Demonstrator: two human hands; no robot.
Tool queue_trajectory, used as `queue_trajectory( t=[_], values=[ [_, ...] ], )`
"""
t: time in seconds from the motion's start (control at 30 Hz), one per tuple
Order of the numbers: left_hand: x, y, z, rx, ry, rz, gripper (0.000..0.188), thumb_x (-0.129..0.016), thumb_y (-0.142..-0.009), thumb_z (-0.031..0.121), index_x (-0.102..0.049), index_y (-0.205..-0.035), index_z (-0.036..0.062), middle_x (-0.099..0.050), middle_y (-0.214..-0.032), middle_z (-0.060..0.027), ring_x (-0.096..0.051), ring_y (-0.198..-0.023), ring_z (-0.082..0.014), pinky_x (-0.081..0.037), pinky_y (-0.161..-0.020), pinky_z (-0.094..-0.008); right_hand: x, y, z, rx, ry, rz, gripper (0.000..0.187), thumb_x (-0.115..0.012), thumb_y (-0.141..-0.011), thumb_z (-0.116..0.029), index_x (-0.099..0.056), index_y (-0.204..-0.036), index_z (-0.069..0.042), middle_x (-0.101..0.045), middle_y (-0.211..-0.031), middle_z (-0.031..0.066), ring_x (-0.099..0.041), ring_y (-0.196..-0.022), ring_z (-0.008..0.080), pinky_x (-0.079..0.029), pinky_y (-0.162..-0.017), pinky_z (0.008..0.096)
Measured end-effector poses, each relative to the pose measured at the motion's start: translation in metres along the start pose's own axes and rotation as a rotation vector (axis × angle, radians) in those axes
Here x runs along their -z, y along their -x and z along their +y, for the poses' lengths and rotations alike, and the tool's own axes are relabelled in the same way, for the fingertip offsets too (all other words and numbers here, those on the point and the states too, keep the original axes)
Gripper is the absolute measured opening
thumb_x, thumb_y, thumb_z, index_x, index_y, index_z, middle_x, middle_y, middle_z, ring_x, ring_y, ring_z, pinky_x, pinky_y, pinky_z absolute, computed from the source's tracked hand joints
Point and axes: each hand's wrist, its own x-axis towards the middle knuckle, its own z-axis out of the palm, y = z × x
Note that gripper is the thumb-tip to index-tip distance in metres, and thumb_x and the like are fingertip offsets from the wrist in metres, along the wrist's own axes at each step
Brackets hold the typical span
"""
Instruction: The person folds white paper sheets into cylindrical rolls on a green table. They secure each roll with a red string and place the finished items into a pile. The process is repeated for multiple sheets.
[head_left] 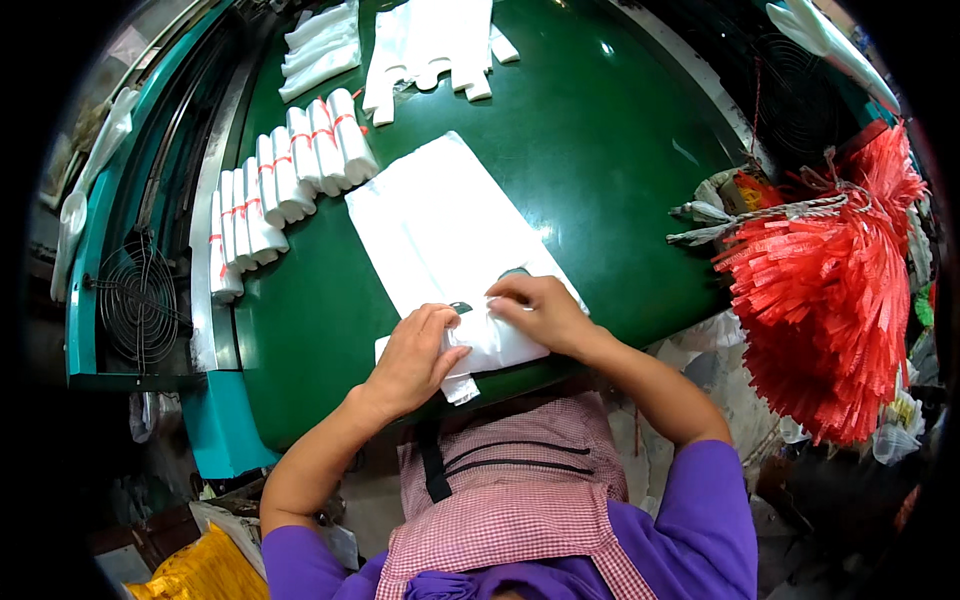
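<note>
A flat stack of white plastic bags (435,215) lies slantwise on the green table in front of me. Its near end is folded over, with a loose flap sticking out by the table's front edge. My left hand (412,352) grips the folded part, thumb and curled fingers pressed on the plastic. Beside it, my right hand (548,312) pinches the fold with thumb and fingertips. Small dark gaps, where the table shows through, sit next to the fingers of each hand. Left of the stack stands a row of rolled white bag bundles (297,165) tied with red strips.
More white bags (430,45) lie at the table's far end, beside a folded clear-wrapped pile (322,50). A thick bunch of red plastic strips (815,310) hangs at the right edge. Along the left runs a teal machine frame with a round fan guard (138,300).
</note>
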Motion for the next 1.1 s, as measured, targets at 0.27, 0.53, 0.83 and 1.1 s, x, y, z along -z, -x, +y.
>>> queue_trajectory(
  t=[0.27, 0.53, 0.83, 1.1],
  values=[
    [0.003, -0.013, -0.009, 0.043, 0.141, -0.205, 0.041, -0.076, -0.074, 0.019, -0.057, -0.106, 0.0028, -0.06, -0.095, -0.0155, -0.056, -0.093, -0.0337, -0.045, -0.084, -0.0418, 0.138, 0.072, 0.113, -0.039, -1.191, 0.927, 0.026, -0.058, -0.096, -0.02, -0.054, -0.115, -0.002, -0.066, -0.095, 0.0105, -0.065, -0.082, 0.0147, -0.053, -0.065, 0.0233],
    [0.01, 0.039, 0.007, 0.179, 0.342, -0.144, 0.03, -0.075, -0.074, 0.011, -0.06, -0.099, 0.0017, -0.061, -0.096, -0.012, -0.061, -0.089, -0.0274, -0.049, -0.077, -0.0339, 0.062, 0.002, 0.041, -0.043, -0.678, 0.776, 0.03, -0.05, -0.1, -0.025, -0.059, -0.11, 0.002, -0.068, -0.093, 0.0122, -0.066, -0.07, 0.0164, -0.054, -0.059, 0.0242],
    [0.006, 0.079, 0.006, 0.642, 1.578, -0.132, 0.052, -0.08, -0.075, 0.016, -0.058, -0.117, -0.0028, -0.066, -0.11, -0.0085, -0.063, -0.097, -0.0147, -0.05, -0.089, -0.0298, -0.082, 0.063, -0.019, 0.339, 0.185, -0.76, 0.023, -0.05, -0.087, -0.01, -0.063, -0.103, 0.0, -0.065, -0.099, 0.0243, -0.066, -0.091, 0.0379, -0.053, -0.08, 0.0441],
    [0.068, 0.031, -0.033, 0.375, 0.788, 0.318, 0.029, -0.072, -0.078, 0.008, -0.065, -0.104, -0.0015, -0.069, -0.093, -0.0087, -0.065, -0.084, -0.014, -0.053, -0.076, -0.0293, -0.005, 0.066, -0.056, 0.318, 0.483, -0.621, 0.022, -0.058, -0.09, -0.016, -0.061, -0.107, -0.003, -0.063, -0.108, 0.0169, -0.064, -0.093, 0.0349, -0.053, -0.075, 0.0416]
  ],
)
